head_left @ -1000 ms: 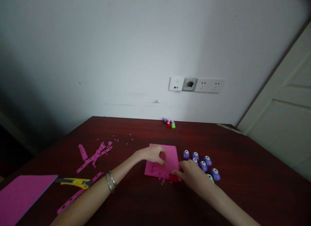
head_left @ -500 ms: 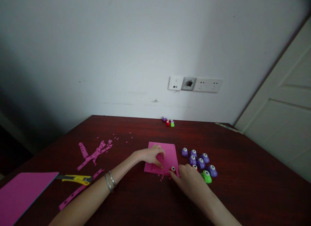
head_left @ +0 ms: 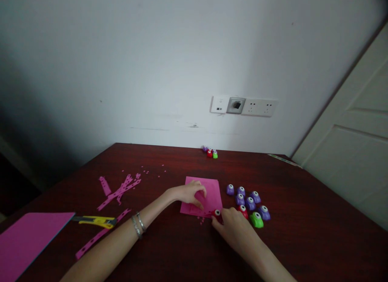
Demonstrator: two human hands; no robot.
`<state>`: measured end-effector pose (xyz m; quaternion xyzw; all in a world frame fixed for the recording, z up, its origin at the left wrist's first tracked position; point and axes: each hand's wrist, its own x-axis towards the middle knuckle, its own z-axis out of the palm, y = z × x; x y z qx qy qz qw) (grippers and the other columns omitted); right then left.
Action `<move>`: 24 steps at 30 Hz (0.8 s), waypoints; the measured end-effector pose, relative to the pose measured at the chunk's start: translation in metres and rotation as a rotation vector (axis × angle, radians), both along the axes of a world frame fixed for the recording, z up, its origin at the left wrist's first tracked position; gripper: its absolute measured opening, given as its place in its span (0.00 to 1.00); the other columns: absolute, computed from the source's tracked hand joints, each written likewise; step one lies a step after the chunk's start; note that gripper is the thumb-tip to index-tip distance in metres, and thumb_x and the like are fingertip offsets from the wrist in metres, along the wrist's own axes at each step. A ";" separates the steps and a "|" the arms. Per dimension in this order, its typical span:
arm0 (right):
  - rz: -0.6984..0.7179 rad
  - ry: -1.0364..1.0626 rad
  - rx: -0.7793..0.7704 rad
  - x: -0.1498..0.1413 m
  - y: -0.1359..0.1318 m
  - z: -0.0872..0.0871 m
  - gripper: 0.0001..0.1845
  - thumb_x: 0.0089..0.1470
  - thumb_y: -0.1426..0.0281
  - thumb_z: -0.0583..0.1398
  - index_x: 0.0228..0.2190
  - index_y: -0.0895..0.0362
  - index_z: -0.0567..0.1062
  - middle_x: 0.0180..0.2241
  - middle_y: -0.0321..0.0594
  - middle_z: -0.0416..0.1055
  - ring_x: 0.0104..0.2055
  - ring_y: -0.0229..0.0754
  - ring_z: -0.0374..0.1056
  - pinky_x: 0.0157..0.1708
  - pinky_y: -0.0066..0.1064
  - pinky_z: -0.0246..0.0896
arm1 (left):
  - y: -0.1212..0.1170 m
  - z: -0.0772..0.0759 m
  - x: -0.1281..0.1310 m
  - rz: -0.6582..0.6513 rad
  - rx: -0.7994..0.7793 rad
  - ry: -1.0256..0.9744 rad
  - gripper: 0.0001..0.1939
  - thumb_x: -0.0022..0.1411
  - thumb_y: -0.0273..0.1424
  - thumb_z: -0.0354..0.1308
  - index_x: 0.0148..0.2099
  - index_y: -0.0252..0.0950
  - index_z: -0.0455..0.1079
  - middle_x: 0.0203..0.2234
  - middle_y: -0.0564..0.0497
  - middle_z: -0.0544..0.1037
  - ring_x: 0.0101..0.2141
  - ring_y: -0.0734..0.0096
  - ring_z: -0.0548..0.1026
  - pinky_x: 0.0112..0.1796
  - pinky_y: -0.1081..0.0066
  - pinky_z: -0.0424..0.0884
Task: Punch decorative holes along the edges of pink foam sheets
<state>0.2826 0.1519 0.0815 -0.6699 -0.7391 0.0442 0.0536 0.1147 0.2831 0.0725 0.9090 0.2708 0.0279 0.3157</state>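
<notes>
A pink paper sheet (head_left: 212, 189) lies on the dark red table, seemingly with another beneath it. My left hand (head_left: 191, 193) rests on this paper, thumb and fingers bent and spread apart. At the paper's lower right corner, my right hand (head_left: 232, 225) grips a small red craft punch (head_left: 216, 213) with a white round button. Its fingers partly hide the punch. Tiny pink cut-outs (head_left: 201, 220) are scattered just below the paper. Right beside my right hand stand another red punch (head_left: 243, 211), a green punch (head_left: 256, 220) and several purple punches (head_left: 250, 203).
On the left lie punched pink strips (head_left: 121, 189), a yellow utility knife (head_left: 98, 221) and a larger pink sheet (head_left: 33, 237). Small punches (head_left: 209, 153) cluster by the wall at the back. Wall sockets (head_left: 259, 107) sit above the table (head_left: 169, 249).
My right hand has shifted slightly, uncovering more of the red punch it holds and of the red one beside it. My left hand stays on the paper.
</notes>
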 end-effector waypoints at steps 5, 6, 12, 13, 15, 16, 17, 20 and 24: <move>-0.003 0.000 -0.011 0.001 0.002 0.002 0.15 0.54 0.67 0.53 0.25 0.60 0.75 0.27 0.48 0.74 0.30 0.46 0.71 0.27 0.29 0.56 | 0.000 0.000 -0.001 0.004 0.004 0.000 0.22 0.46 0.41 0.63 0.42 0.38 0.67 0.40 0.50 0.64 0.43 0.65 0.64 0.42 0.70 0.61; -0.001 -0.005 0.000 0.001 0.003 0.003 0.15 0.54 0.67 0.53 0.25 0.60 0.75 0.27 0.48 0.74 0.31 0.46 0.71 0.27 0.29 0.57 | 0.001 0.000 -0.002 0.003 0.003 -0.007 0.22 0.45 0.41 0.64 0.42 0.37 0.67 0.40 0.49 0.65 0.43 0.65 0.64 0.42 0.70 0.61; -0.023 -0.007 0.024 0.002 0.004 0.011 0.15 0.55 0.67 0.52 0.25 0.60 0.74 0.26 0.47 0.75 0.30 0.45 0.72 0.26 0.28 0.56 | 0.005 0.010 -0.002 0.082 -0.071 -0.207 0.12 0.51 0.35 0.60 0.37 0.35 0.71 0.35 0.50 0.73 0.37 0.71 0.70 0.39 0.73 0.64; -0.032 -0.005 0.027 0.002 0.003 0.011 0.15 0.55 0.67 0.52 0.25 0.60 0.74 0.26 0.47 0.75 0.30 0.46 0.72 0.25 0.28 0.56 | 0.006 0.013 -0.002 0.133 -0.067 -0.264 0.10 0.52 0.34 0.58 0.36 0.34 0.71 0.34 0.50 0.74 0.36 0.72 0.70 0.38 0.73 0.64; -0.034 -0.006 0.054 0.003 0.003 0.010 0.15 0.55 0.66 0.52 0.25 0.60 0.73 0.25 0.47 0.75 0.29 0.46 0.72 0.24 0.28 0.54 | 0.009 0.017 -0.004 0.250 -0.036 -0.341 0.09 0.53 0.33 0.57 0.34 0.32 0.71 0.31 0.49 0.75 0.32 0.72 0.71 0.36 0.73 0.65; -0.034 -0.010 0.077 0.004 0.003 0.009 0.15 0.55 0.66 0.52 0.25 0.60 0.73 0.24 0.46 0.75 0.28 0.46 0.72 0.23 0.28 0.54 | 0.011 0.019 -0.005 0.307 -0.015 -0.356 0.08 0.53 0.32 0.57 0.33 0.32 0.71 0.29 0.49 0.75 0.31 0.73 0.71 0.35 0.73 0.65; -0.038 -0.016 0.103 0.005 0.003 0.007 0.14 0.55 0.66 0.52 0.25 0.59 0.72 0.23 0.46 0.74 0.27 0.46 0.72 0.22 0.28 0.53 | 0.013 0.020 -0.007 0.365 0.010 -0.359 0.08 0.53 0.32 0.56 0.32 0.32 0.71 0.28 0.49 0.75 0.30 0.73 0.71 0.34 0.73 0.66; -0.047 -0.011 0.171 0.008 0.005 0.003 0.14 0.56 0.64 0.51 0.26 0.58 0.71 0.20 0.43 0.73 0.24 0.45 0.72 0.18 0.28 0.49 | 0.020 0.019 -0.014 0.536 0.053 -0.329 0.10 0.53 0.35 0.55 0.32 0.32 0.70 0.26 0.49 0.75 0.27 0.73 0.71 0.31 0.73 0.66; -0.050 0.036 0.218 0.012 0.007 0.000 0.14 0.57 0.63 0.50 0.26 0.56 0.69 0.19 0.40 0.72 0.21 0.43 0.71 0.16 0.27 0.46 | 0.025 0.015 -0.021 0.722 -0.173 -0.246 0.18 0.56 0.42 0.52 0.38 0.30 0.65 0.20 0.50 0.73 0.19 0.72 0.71 0.22 0.73 0.66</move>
